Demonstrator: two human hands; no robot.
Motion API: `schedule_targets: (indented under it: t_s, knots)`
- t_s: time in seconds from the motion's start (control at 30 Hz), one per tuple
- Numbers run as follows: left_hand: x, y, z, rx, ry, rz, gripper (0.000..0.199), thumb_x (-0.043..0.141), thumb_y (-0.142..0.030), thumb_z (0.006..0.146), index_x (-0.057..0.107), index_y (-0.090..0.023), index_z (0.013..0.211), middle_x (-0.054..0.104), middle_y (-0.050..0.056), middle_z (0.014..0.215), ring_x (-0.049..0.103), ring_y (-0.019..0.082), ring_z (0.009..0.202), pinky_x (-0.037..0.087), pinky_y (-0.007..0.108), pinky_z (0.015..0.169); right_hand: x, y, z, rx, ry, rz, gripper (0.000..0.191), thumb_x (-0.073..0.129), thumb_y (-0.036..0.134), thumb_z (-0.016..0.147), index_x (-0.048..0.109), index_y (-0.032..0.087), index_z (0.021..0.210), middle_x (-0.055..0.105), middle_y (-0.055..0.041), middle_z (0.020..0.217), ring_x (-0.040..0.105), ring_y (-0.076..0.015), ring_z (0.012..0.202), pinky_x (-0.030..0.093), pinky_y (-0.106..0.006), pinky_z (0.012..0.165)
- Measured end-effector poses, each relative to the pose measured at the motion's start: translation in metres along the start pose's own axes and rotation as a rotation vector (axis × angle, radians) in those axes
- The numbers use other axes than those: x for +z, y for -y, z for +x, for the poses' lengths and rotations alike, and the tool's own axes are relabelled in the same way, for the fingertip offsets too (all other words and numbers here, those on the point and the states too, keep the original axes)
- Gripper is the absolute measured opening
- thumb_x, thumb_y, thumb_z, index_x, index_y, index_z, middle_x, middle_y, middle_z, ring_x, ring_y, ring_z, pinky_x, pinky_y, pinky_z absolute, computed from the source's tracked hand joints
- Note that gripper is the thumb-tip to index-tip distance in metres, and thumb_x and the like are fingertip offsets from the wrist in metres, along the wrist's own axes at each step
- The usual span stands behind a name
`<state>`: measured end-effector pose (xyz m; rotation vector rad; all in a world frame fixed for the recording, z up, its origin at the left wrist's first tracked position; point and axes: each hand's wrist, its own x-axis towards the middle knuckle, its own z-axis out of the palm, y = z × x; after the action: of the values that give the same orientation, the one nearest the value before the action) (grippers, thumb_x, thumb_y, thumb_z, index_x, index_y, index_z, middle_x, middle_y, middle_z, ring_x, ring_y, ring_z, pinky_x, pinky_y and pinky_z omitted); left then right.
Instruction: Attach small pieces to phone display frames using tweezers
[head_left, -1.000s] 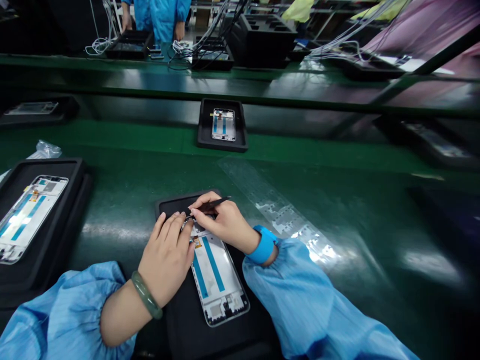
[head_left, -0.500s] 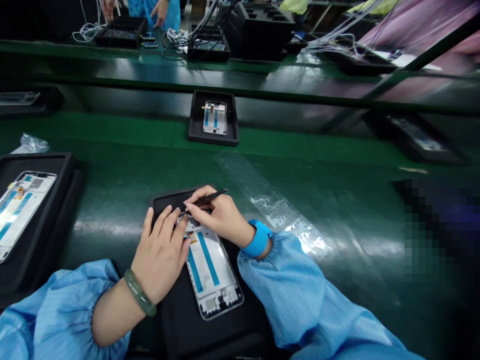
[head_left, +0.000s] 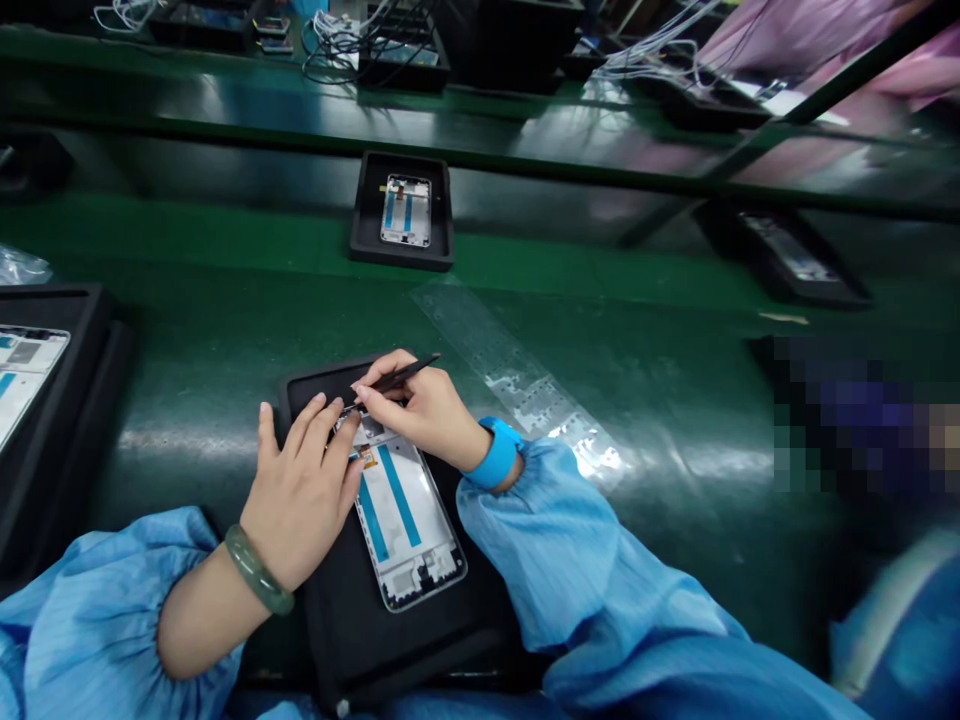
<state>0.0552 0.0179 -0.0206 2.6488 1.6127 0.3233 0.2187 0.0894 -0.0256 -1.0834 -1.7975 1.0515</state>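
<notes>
My right hand (head_left: pixel 420 408) is shut on a pair of black tweezers (head_left: pixel 394 378), with their tips down at the top end of a phone display frame (head_left: pixel 401 525). The frame has a white back with blue strips and a small orange-and-gold part near the top. It lies on a black rubber tray (head_left: pixel 375 650). My left hand (head_left: pixel 300 490) rests spread over the frame's top end, fingers apart, covering that corner. The exact contact point of the tips is hidden by my fingers.
A clear perforated plastic strip (head_left: pixel 510 370) lies on the green bench to my right. Black trays with phone frames sit left (head_left: pixel 75 340) and ahead (head_left: pixel 401 210). Behind them run a raised rail, wires and more trays. A blurred blue sleeve (head_left: pixel 900 640) enters at lower right.
The whole scene has slid up and left in the view as my head turned. My hands keep the same hold. A blue sleeve has appeared at lower right.
</notes>
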Motion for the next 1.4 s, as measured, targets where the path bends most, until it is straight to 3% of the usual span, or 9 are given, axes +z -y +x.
schedule_targets:
  t_s: [0.7,0.97,1.13,1.4]
  knots:
    - [0.0013,0.0011,-0.0007,0.004,0.004,0.011,0.039,0.04,-0.027,0.091,0.048,-0.013,0.127,0.052,0.013,0.132,0.041,0.03,0.127,0.022,0.065,0.104,-0.0002,0.0023,-0.0007,-0.144,0.018,-0.231,0.006,0.058,0.022,0.082,0.058,0.018,0.085,0.065,-0.0009,0.084,0.063,-0.011,0.073,0.05,-0.022,0.069]
    - [0.0008,0.0015,-0.0013,0.003,0.002,0.012,0.039,0.038,-0.028,0.092,0.048,-0.013,0.127,0.053,0.013,0.131,0.041,0.03,0.127,0.022,0.065,0.104,0.0007,0.0027,-0.0015,-0.114,-0.049,-0.138,0.004,0.057,0.02,0.081,0.055,0.018,0.083,0.062,0.0011,0.077,0.063,-0.0092,0.068,0.05,-0.019,0.063]
    - [0.0003,0.0012,-0.001,0.006,-0.007,0.007,0.039,0.038,-0.029,0.092,0.049,-0.013,0.126,0.053,0.013,0.131,0.041,0.03,0.127,0.022,0.065,0.104,0.0003,0.0035,-0.0019,-0.206,-0.054,-0.296,0.002,0.057,0.018,0.08,0.057,0.017,0.081,0.064,-0.0006,0.08,0.062,-0.011,0.072,0.049,-0.021,0.068]
    - [0.0001,0.0006,-0.0005,0.003,0.002,0.001,0.039,0.04,-0.028,0.091,0.049,-0.013,0.126,0.053,0.014,0.131,0.041,0.03,0.127,0.022,0.065,0.104,-0.0006,0.0027,-0.0004,-0.197,-0.045,-0.273,0.003,0.056,0.016,0.079,0.055,0.018,0.082,0.062,0.0005,0.079,0.061,-0.009,0.068,0.048,-0.019,0.065]
